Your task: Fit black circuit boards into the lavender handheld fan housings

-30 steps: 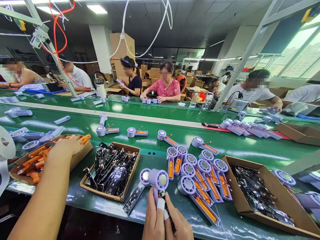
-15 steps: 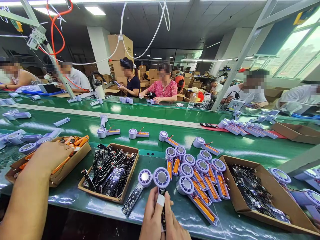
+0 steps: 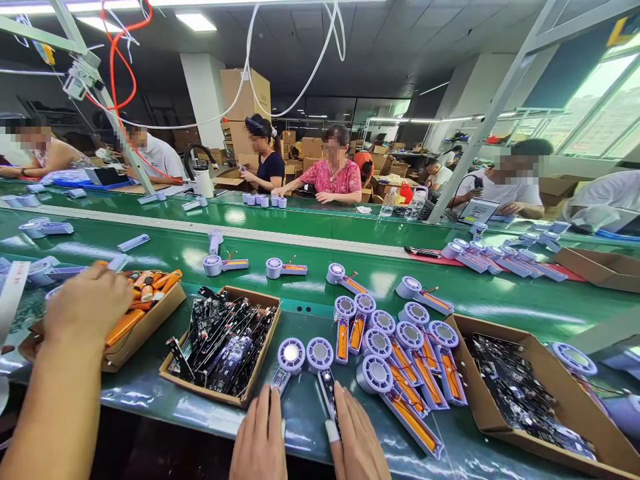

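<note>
My left hand (image 3: 260, 437) lies over the handle of a purple handheld fan (image 3: 291, 355), fingers together on one side and thumb on the other; most of that handle is hidden. My right hand (image 3: 357, 433) grips the handle of a second purple fan (image 3: 320, 354), where a black circuit board (image 3: 327, 390) shows in the open handle. A white covering is on my right thumb. Both fans rest on the green bench, heads side by side. To my right are several fans (image 3: 377, 375) with orange batteries in their open handles.
A carton of black circuit boards (image 3: 273, 320) stands left of my hands, another carton (image 3: 493, 413) at right. A co-worker's hand (image 3: 90, 300) is over a carton of orange batteries (image 3: 175, 297). Fans lie on the green belt (image 3: 280, 293); people sit beyond it.
My left hand has left the right-hand fan and moved left onto the other fan's handle. The right-hand fan has tilted slightly. The co-worker's hand has drawn back, showing more batteries.
</note>
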The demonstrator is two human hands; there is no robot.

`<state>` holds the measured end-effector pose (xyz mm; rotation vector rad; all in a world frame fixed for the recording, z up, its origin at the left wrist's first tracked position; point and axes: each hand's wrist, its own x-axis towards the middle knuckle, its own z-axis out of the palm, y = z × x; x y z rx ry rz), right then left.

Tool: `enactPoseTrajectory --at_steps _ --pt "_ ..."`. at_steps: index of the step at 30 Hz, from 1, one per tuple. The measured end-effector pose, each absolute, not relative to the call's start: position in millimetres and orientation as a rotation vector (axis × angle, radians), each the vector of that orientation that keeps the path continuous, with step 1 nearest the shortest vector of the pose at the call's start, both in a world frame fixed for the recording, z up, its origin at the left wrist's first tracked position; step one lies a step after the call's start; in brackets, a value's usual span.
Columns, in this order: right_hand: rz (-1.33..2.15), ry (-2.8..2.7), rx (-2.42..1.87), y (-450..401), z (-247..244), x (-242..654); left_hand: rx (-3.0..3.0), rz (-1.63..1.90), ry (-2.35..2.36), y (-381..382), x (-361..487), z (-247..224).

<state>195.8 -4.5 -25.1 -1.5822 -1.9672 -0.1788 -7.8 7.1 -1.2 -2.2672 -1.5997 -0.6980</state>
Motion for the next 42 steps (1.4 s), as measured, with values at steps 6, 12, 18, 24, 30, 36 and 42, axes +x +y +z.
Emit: enactPoseTrajectory --at_steps 6,12,18,24,30,36,42 --pt "-0.182 -1.988 -1.568 -3.9 -25.9 199.0 -2.302 -1.118 -1.622 -0.8 11.4 -18.3" --pt "-0.25 -2.078 -1.49 -4.1 -15.9 204.7 -2.303 -1.048 -1.512 4.6 6.2 -10.1" --pt "-0.166 -1.943 -1.542 -6.7 -21.4 195.7 -2.318 -0.998 -1.497 9.1 -0.9 -12.7" --pt "-0.174 -1.963 -1.523 -7.2 -27.0 198.7 -2.317 -0.94 -1.478 8.3 3.6 -15.3" --pt "-0.174 -2.002 -1.517 -4.0 -26.6 200.6 -2.341 -0.883 -1.553 12.0 5.7 -2.1" --pt "-0.079 -1.993 -1.489 2.6 -20.5 207.1 -2.36 -0.815 -1.407 21.4 4.9 5.2" --pt "-0.142 -2.098 -1.449 7.0 -16.8 215.7 -2.335 -0.851 -1.353 27.4 6.5 -3.1"
